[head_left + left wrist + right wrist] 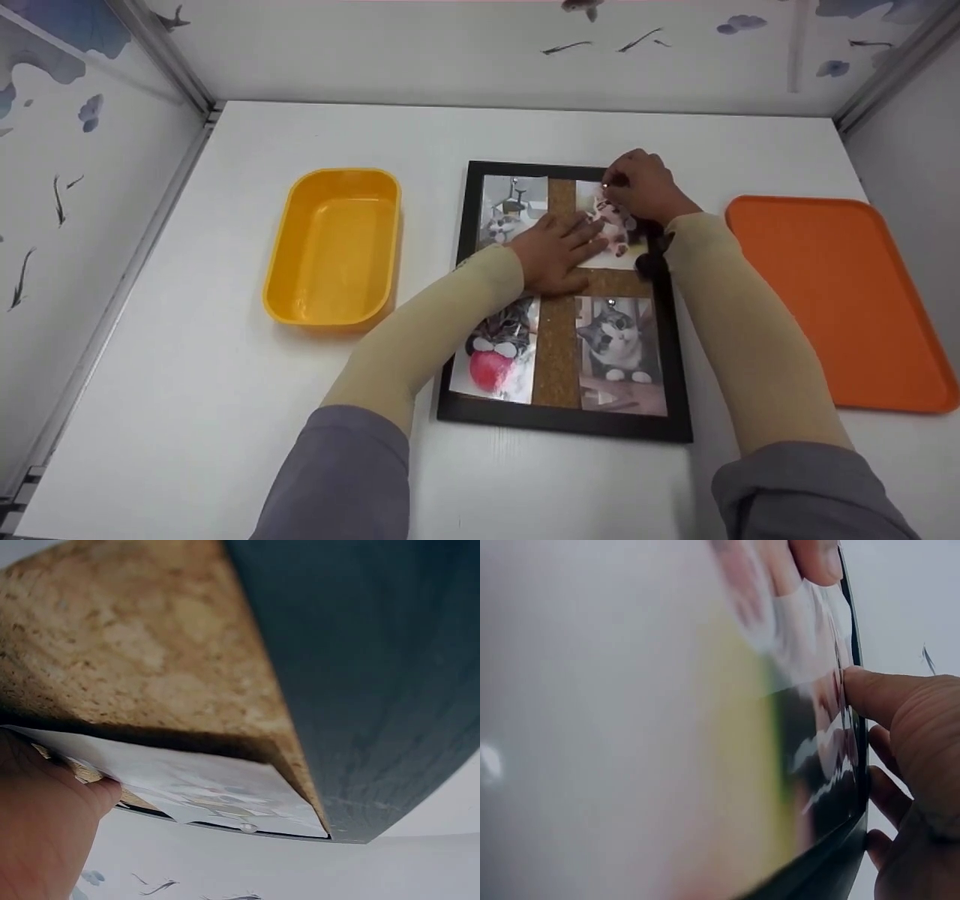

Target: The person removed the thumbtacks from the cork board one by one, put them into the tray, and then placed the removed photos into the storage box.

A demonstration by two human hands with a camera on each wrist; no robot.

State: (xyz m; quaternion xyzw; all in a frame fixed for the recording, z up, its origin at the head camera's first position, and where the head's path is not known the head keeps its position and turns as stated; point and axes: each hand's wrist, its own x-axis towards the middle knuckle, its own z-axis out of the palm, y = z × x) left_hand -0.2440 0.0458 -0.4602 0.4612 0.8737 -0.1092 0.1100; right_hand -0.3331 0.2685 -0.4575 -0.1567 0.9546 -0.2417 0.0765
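Right of centre, in the frame [562, 419], the lower right photo [619, 375] bears a pin [611, 302]. Beyond, the left hand [559, 255] rests, fingers spread, across cork [556, 352] and the upper right photo [621, 256]; even pressure should keep that photo square. Farther, the right hand [646, 189] curls at its top edge, where pushing straight down seems best. Whether it pinches a pin is hidden; the right wrist view is largely blurred.

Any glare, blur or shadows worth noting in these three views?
Head: soft shadow beside the yellow tub; left wrist: black frame blurred up close; right wrist: near part of the cat photo heavily out of focus, glare streaks farther along.
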